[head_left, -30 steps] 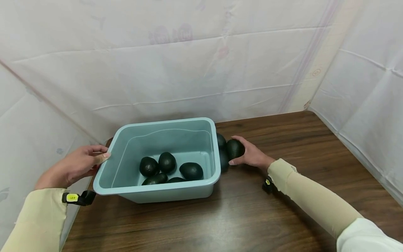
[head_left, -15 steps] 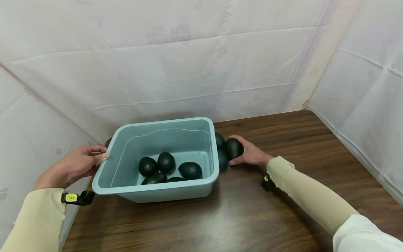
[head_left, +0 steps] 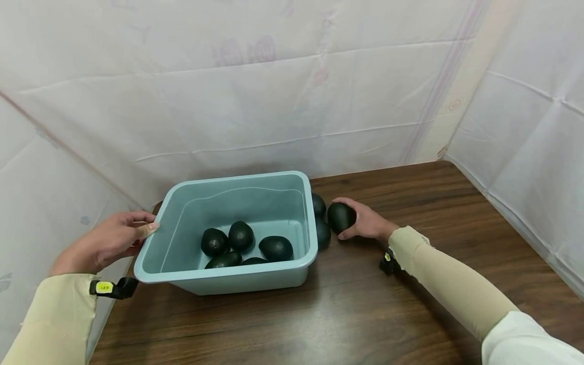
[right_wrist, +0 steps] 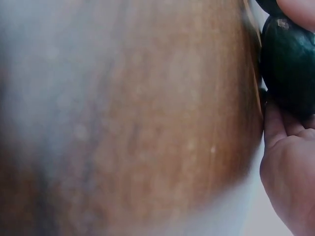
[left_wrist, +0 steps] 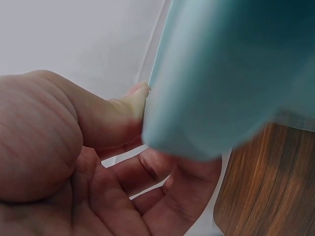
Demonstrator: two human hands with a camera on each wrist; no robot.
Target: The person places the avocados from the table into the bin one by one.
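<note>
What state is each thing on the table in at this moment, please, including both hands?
Tub: upright on the table, open-topped, five dark avocados inside.
Avocados in tub: loose on the bottom, clustered together.
Held avocado: gripped by the right hand, just right of the tub.
Two avocados beside the tub: resting against its right wall.
Left hand: grips the tub's left rim.
Right hand: fingers curled round the avocado.

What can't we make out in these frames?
- Head view: the two avocados beside the tub are partly hidden by its wall.
- Right wrist view: the table is blurred; the held avocado is cut off by the edge.
- Left wrist view: the tub's inside is hidden; only its blurred corner and the left hand show.
</note>
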